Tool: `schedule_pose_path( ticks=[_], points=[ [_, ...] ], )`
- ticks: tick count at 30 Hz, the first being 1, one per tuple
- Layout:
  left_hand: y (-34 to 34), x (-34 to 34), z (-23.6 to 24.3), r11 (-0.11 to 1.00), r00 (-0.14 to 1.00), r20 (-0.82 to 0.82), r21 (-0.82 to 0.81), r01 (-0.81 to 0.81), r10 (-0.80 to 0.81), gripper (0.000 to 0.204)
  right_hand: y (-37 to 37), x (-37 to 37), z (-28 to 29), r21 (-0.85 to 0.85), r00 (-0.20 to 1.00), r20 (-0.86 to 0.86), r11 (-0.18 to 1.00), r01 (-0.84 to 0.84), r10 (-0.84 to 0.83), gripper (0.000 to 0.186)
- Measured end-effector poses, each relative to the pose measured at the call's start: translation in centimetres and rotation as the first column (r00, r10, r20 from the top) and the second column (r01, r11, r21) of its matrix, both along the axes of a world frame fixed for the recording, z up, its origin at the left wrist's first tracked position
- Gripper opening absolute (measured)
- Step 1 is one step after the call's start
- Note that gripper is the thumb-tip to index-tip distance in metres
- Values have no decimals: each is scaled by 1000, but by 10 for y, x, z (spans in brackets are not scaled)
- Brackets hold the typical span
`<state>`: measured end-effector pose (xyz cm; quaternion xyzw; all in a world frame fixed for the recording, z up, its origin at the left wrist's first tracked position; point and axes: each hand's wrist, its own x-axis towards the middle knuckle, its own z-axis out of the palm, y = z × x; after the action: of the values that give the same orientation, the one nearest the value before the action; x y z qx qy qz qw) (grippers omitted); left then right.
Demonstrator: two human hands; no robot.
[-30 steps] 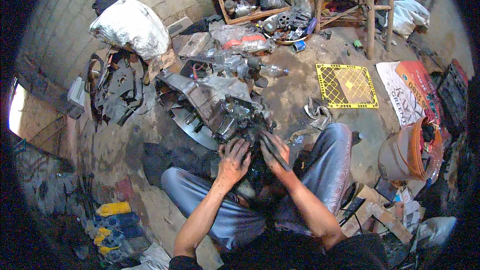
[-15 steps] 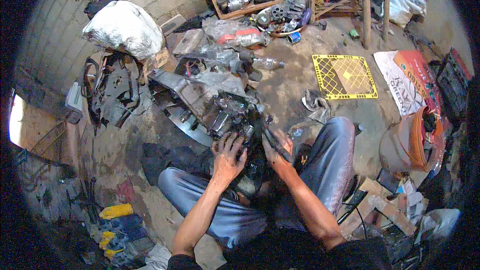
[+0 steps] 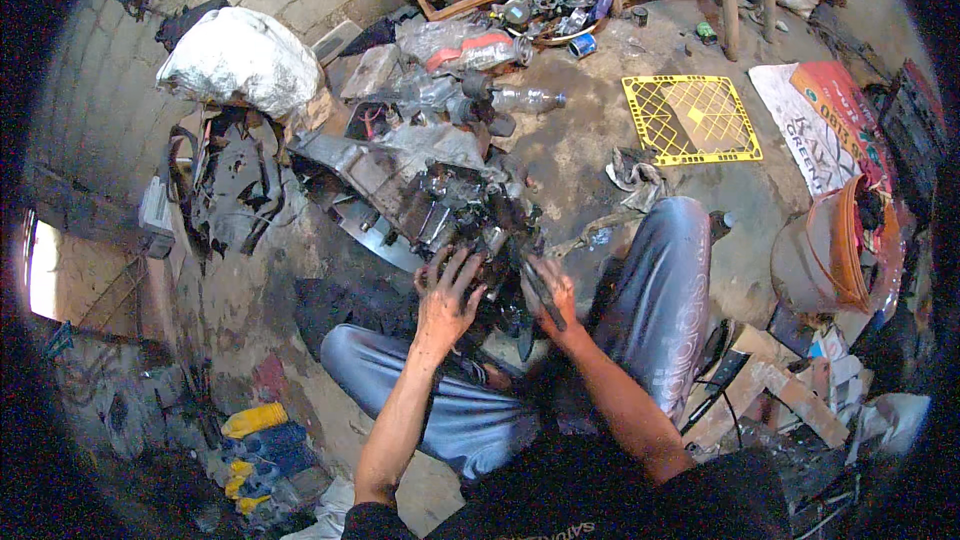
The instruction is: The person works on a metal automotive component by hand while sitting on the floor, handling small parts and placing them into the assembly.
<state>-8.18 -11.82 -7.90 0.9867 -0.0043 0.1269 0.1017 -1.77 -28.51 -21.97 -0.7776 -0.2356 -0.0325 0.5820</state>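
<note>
A greasy, dark metal mechanical assembly [image 3: 440, 205], with a broad grey housing [image 3: 350, 165] at its far left, lies on the floor before my crossed legs. My left hand [image 3: 446, 302] rests at its near edge, fingers spread and blackened, gripping nothing I can see. To the right, my right hand [image 3: 556, 302] is beside the assembly's near end. A dark, flat, elongated thing [image 3: 541, 292] lies along its inner side, apparently held by the thumb and palm; its kind is unclear. Shadow hides the parts between the hands. A curved pale metal piece [image 3: 372, 233] sticks out under the housing.
A yellow plastic grid [image 3: 692, 120] and a crumpled grey rag [image 3: 634, 178] lie to the right. Beyond stands an orange-rimmed bucket [image 3: 822, 258]. A white sack [image 3: 240, 62] sits far left, a plastic bottle [image 3: 528, 99] behind the assembly, cardboard pieces [image 3: 790, 395] near right.
The view has shifted, so the floor items sit higher at the right. Both hands stay by the assembly's near end; the right hand and its dark thing have turned more upright.
</note>
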Motion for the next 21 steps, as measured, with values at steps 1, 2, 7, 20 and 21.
schedule_pose_path(
  ticks=[1, 2, 7, 20, 21],
  points=[
    [1, -1, 0, 1000, 1000, -15, 8, 4, -4, 52, -6, -7, -1, -22, 998, -55, 999, -23, 22, 44],
    [2, -1, -2, 1000, 1000, -29, 15, 10, -9, 53, -6, -8, -2, -37, 1000, 22, 999, -14, 14, 43],
    [5, -11, -11, 999, 1000, -1, -32, -8, 8, 45, 10, 21, 46, 91, 992, 130, 996, -3, -9, 41],
    [-2, -1, -5, 996, 999, 38, -85, 7, -4, 43, -3, 29, 57, 0, 974, 101, 979, 205, -204, 23],
    [2, -4, -8, 993, 996, 87, -113, 42, -32, 44, -4, 21, 56, -62, 965, 79, 965, 256, -251, 24]
  ],
)
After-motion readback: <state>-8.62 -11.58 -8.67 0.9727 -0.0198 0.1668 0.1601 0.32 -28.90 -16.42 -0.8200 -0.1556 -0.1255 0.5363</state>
